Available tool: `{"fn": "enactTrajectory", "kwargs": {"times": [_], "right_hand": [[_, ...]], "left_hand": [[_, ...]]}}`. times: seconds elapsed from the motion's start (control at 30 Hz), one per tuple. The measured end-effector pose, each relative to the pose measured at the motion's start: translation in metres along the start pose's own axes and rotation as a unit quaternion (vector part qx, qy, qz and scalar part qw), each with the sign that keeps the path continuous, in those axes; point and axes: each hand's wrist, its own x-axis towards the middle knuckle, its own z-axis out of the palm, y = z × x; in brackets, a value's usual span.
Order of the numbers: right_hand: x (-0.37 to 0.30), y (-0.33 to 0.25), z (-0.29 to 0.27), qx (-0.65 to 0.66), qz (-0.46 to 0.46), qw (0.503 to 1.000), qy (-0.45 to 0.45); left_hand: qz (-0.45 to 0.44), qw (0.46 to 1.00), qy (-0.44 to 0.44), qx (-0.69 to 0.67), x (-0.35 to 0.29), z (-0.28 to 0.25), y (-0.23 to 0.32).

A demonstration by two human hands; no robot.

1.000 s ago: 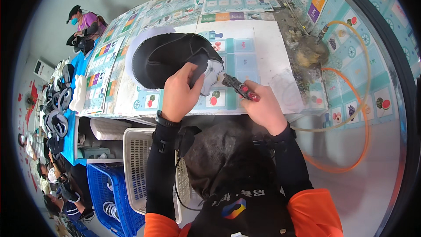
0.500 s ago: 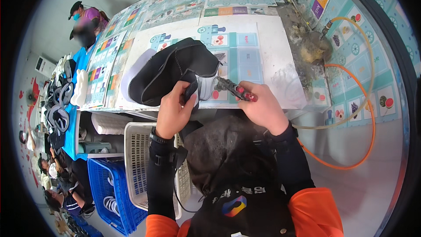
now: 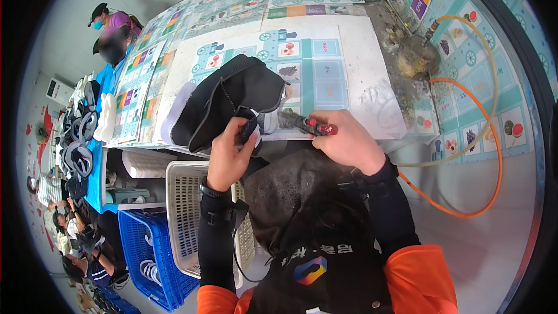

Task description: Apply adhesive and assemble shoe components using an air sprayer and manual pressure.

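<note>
A black soft shoe upper (image 3: pixel 241 90) with stitched edges lies tilted across the near edge of the worktable. My left hand (image 3: pixel 229 154) is closed on its near end, pinching a small dark textured flap between thumb and fingers. Behind the upper's left side shows a white rounded piece (image 3: pixel 178 113). In my right hand (image 3: pixel 349 142) is a dark spray gun (image 3: pixel 305 123) with red parts, its front pointing left at the pinched end, a small distance away. My fingers hide part of its body.
Printed sheets (image 3: pixel 325 70) cover the worktable. To the right, a crusted pot (image 3: pixel 414 58) and yellow and orange hoses (image 3: pixel 497 163) stand out. A beige basket (image 3: pixel 185 221) and blue baskets (image 3: pixel 142 256) sit below left. People (image 3: pixel 119 23) work farther left, near a pile of shoe parts (image 3: pixel 78 145).
The shoe upper has turned slightly, its top standing a little more upright. My right hand has brought the spray gun a little left, closer to the pinched end.
</note>
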Motion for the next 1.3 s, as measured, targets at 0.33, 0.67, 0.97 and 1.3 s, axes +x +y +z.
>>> {"fn": "enactTrajectory", "kwargs": {"times": [0.33, 0.67, 0.97, 1.3], "right_hand": [[-0.001, 0.003, -0.007, -0.013, 0.005, 0.999, -0.032], [0.001, 0.008, -0.017, -0.03, -0.015, 0.999, 0.02], [0.034, 0.094, -0.029, -0.303, 0.022, 0.92, 0.247], [0.052, -0.027, 0.021, -0.044, -0.246, 0.947, 0.203]], "left_hand": [[0.016, 1.0, -0.002, 0.016, 0.001, 0.001, -0.001], [0.022, 0.996, 0.075, 0.032, 0.019, -0.016, 0.007], [0.07, 0.953, 0.272, -0.114, 0.018, -0.082, 0.02], [0.04, 0.943, 0.195, -0.268, -0.028, -0.065, 0.004]]}}
